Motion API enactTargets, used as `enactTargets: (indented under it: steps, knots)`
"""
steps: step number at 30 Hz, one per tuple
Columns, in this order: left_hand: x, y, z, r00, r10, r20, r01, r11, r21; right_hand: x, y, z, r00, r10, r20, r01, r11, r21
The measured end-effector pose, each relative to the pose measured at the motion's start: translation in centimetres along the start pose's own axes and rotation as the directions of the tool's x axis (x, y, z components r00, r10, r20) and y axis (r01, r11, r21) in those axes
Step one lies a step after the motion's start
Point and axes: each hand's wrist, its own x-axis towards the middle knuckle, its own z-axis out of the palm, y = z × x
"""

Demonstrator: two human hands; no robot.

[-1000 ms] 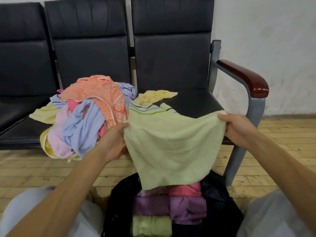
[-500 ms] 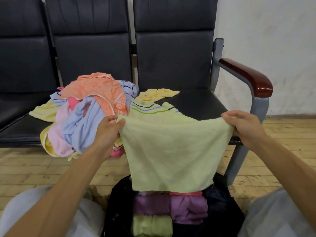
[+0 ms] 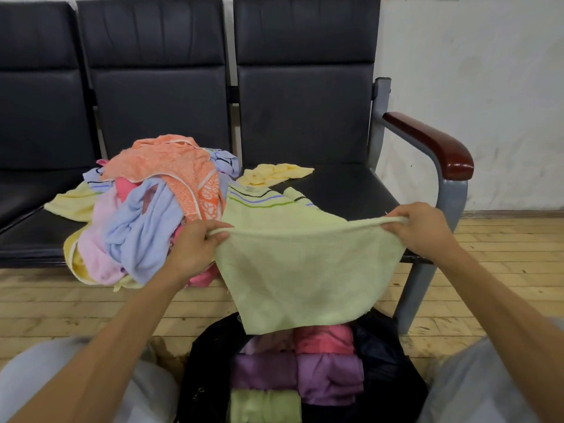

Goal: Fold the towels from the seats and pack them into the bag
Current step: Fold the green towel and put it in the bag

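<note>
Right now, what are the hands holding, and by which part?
The light green towel, stretched between both hands: left hand pinches its upper left corner, right hand its upper right corner.

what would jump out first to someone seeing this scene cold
First, the pale green towel stretched across the middle, its top edge pinched by the left hand and the right hand. Next, the bright heap of towels in orange, blue, pink and yellow on the black seat to the left. Below the held towel, an open black bag shows folded pink, purple and green towels.
</note>
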Motion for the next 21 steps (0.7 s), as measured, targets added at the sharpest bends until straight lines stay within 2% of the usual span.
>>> enactTargets:
  steps: [4,6,8,12,14,16,19,21]
  knots:
    - [1.1,-1.6,0.1,0.986,0.054,-0.158,-0.035,0.992,0.121,0.4,-0.3,0.7,0.996,-0.066,-0.068,0.069,0.997,0.045]
    - [1.5,-2.0,0.3,0.980,0.067,-0.186,-0.039,0.987,0.153,0.0,-1.1,1.0,0.996,-0.055,-0.064,0.065,0.983,0.170]
    - [1.2,-1.6,0.5,0.983,0.059,-0.173,-0.036,0.990,0.133,-0.3,-1.6,1.6,0.999,-0.035,0.003,0.032,0.958,0.285]
    - [0.3,-0.6,0.8,0.986,0.049,-0.159,-0.040,0.998,0.056,-0.4,-1.6,2.9,0.989,-0.015,0.149,-0.022,0.970,0.242]
    - [0.2,-0.1,1.1,0.996,0.029,-0.088,-0.032,0.999,-0.034,-0.5,-1.5,3.4,0.975,0.025,0.219,-0.078,0.969,0.235]
    - [-0.1,0.5,1.6,0.999,-0.027,0.036,0.035,0.971,-0.235,-0.5,-1.4,3.7,0.933,0.070,0.352,-0.174,0.946,0.273]
    - [-0.7,1.9,1.9,0.968,-0.122,0.218,0.224,0.809,-0.543,-1.1,-2.0,2.9,0.823,0.055,0.565,-0.323,0.864,0.386]
    - [-0.9,2.6,1.7,0.942,-0.155,0.297,0.312,0.730,-0.609,-1.4,-2.4,1.9,0.780,0.002,0.626,-0.357,0.823,0.442]
